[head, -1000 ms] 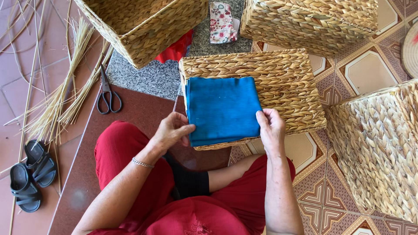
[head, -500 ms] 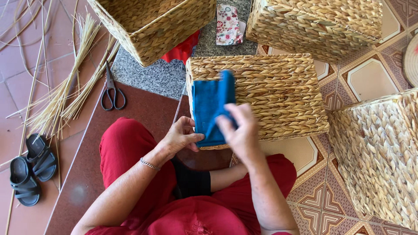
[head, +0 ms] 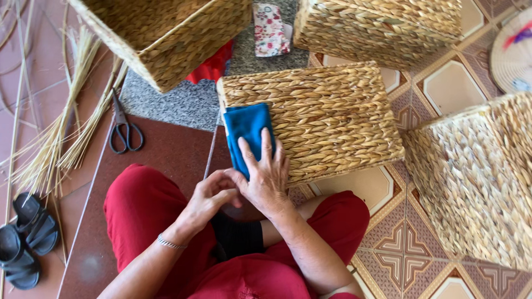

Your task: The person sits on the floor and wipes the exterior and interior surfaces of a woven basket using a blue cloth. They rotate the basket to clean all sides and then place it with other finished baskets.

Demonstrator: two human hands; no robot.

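Blue cloth (head: 247, 128), folded to a narrow strip, lies on the near-left corner of the flat woven basket (head: 332, 116), lower end hanging toward the lap. Right hand (head: 265, 176) lies flat on the cloth's lower half, fingers extended and spread, palm down: pressing, not gripping. Left hand (head: 209, 196) just beside it at the basket's near edge, fingers curled, tips touching the right hand's thumb side; cannot tell whether it pinches the cloth edge. Bracelet (head: 169, 242) on the left wrist. Person seated on the floor, red trousers (head: 138, 210).

Around: three more woven baskets, top left (head: 166, 33), top right (head: 382, 27), right (head: 482, 177). Scissors (head: 124, 130) on the floor left of the cloth, near straw bundles (head: 61, 138). Black sandals (head: 25, 238) far left. Floral cloth (head: 270, 30) and red fabric (head: 213, 66) behind the basket.
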